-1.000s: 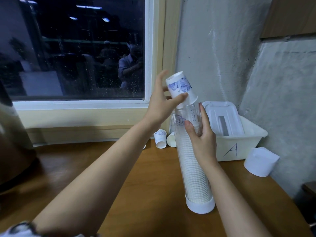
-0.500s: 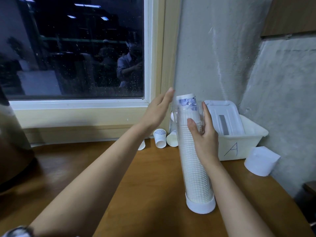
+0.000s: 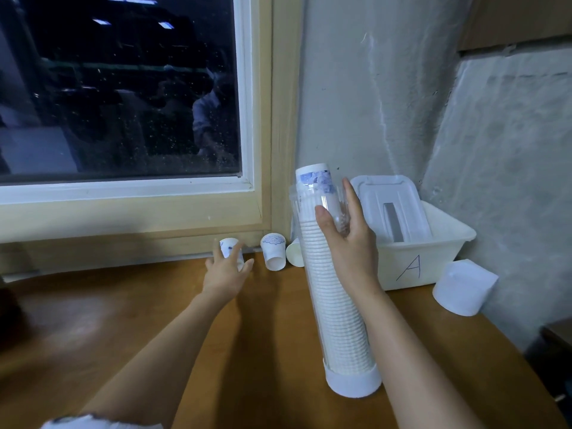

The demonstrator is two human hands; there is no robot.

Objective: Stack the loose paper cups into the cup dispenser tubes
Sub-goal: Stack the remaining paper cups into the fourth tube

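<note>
Wooden bench (image 3: 123, 320) under a dark window (image 3: 123, 88), dispenser tube (image 3: 337, 320) standing nearly full.
Right hand (image 3: 349, 243) wrapped round the tube's top; left hand (image 3: 227, 274) spread wide around a loose cup (image 3: 229, 244) at the back, contact unclear.

The clear tube (image 3: 332, 308) shows a white ribbed stack above a white cap (image 3: 353, 383); its top cup (image 3: 314, 178) is white with blue floral print. The far left cup (image 3: 228, 244) and middle cup (image 3: 273, 249) match. The white bin (image 3: 433, 264) bears a dark "A". The worktop (image 3: 123, 320) is brown wood.
</note>
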